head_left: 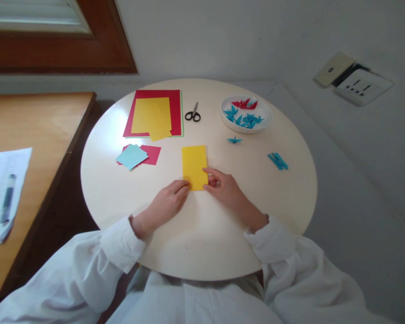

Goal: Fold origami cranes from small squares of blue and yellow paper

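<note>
A yellow sheet of paper (195, 162), an upright rectangle that looks folded, lies flat on the round table in front of me. At its lower left corner, my left hand (168, 200) has its fingers pressed together on the paper. My right hand (227, 189) holds the right edge, with the index finger higher up and the thumb near the lower corner; its other fingers are curled. Just beyond the sheet, to the right, sits a small blue paper crane (235, 140).
Large red and yellow sheets (151, 114) lie at the back left, with small light-blue squares (132, 156) and pink squares (151, 155) nearer. Black-handled scissors (193, 113) lie beside them. A white dish (225, 118) holds blue and red cranes. Folded blue strips (278, 161) lie on the right.
</note>
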The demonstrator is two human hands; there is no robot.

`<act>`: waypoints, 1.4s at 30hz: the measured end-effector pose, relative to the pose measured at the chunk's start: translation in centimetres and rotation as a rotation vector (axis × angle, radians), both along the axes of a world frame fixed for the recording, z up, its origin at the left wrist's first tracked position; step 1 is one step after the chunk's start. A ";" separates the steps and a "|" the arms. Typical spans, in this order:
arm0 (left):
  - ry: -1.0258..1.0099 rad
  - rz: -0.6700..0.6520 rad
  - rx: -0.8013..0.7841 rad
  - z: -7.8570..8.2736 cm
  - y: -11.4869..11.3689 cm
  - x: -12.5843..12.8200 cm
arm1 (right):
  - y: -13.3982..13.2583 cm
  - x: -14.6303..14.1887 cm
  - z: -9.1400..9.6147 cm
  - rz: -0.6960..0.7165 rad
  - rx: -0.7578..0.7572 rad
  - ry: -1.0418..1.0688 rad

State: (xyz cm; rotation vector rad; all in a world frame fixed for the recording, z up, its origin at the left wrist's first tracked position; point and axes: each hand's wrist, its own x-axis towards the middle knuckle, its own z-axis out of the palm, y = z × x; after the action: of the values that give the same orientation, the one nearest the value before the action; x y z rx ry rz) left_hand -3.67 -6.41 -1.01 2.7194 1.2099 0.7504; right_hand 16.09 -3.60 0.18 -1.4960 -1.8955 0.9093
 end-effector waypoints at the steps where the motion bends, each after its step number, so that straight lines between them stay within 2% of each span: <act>1: -0.002 -0.005 0.001 0.0 0.0 0.0 | 0.1 -0.1 0.1 0.008 0.008 -0.036; 11: 0.009 -0.082 -0.043 -0.3 -0.1 -0.1 | 0.0 -0.6 0.2 0.065 0.113 -0.322; 17: 0.053 -0.086 -0.012 -0.2 0.0 0.1 | -0.3 -0.8 0.3 0.084 0.160 -0.437; 25: 0.172 -0.137 -0.017 0.0 0.2 0.2 | -0.8 -0.7 -0.8 0.071 0.243 -0.440; 33: 0.149 -0.104 -0.029 0.1 -0.3 0.4 | -2.0 -0.1 -1.5 -0.010 0.428 -0.394; 35: 0.153 -0.100 -0.023 0.0 -0.3 0.5 | -2.8 0.1 -1.5 0.040 0.507 -0.410; 38: 0.171 -0.096 -0.009 -0.1 -0.4 0.6 | -3.9 0.3 -1.3 0.201 0.548 -0.455; 42: 0.182 -0.096 -0.011 0.0 -0.4 0.5 | -4.6 0.2 -0.7 0.225 0.514 -0.539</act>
State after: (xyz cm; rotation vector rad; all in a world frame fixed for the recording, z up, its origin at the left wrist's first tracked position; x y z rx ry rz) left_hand -3.20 -6.82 -0.97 2.8647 1.1011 0.4937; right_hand 16.31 -8.24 -0.51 -1.2978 -2.4724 0.0577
